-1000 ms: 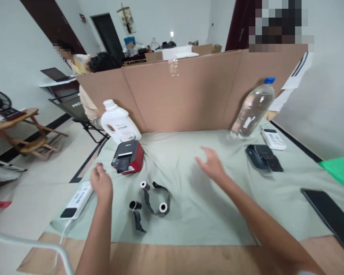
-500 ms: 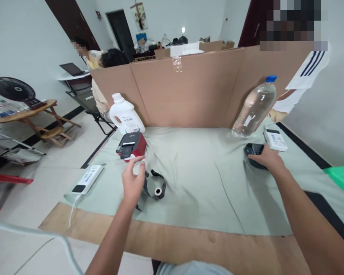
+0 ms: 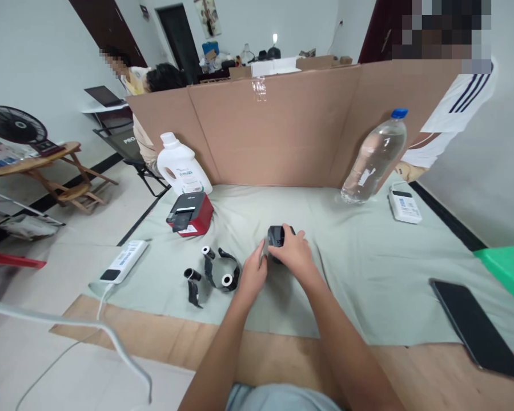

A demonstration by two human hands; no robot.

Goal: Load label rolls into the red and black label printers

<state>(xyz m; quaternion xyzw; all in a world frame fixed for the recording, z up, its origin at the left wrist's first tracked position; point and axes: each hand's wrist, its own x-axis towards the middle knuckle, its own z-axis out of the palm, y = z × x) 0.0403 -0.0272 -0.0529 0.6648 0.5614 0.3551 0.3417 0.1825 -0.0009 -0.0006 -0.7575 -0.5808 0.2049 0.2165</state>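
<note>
My right hand (image 3: 296, 254) grips a small black box-shaped device (image 3: 276, 235) from above, at the middle of the cloth; its kind I cannot make out. Close by on its left is my left hand (image 3: 253, 273), empty, fingers stretched out and thumb apart. Left of that hand lie small rolls with pale cores and curling black strips: a curled strip (image 3: 211, 275) with a roll at each end, and a shorter piece (image 3: 192, 288). Farther back on the left stands a red and black box-shaped machine (image 3: 199, 214) with a dark tongue at its front.
A white jug (image 3: 184, 168) and a clear bottle (image 3: 377, 157) stand before a cardboard screen (image 3: 274, 137). White power banks lie left (image 3: 125, 262) and right (image 3: 405, 206). A black phone-like slab (image 3: 475, 325) is at the right front. People sit or stand beyond the screen.
My right hand has brought the black device from the right side to the middle. My left hand has moved right, away from the red machine, to beside the device.
</note>
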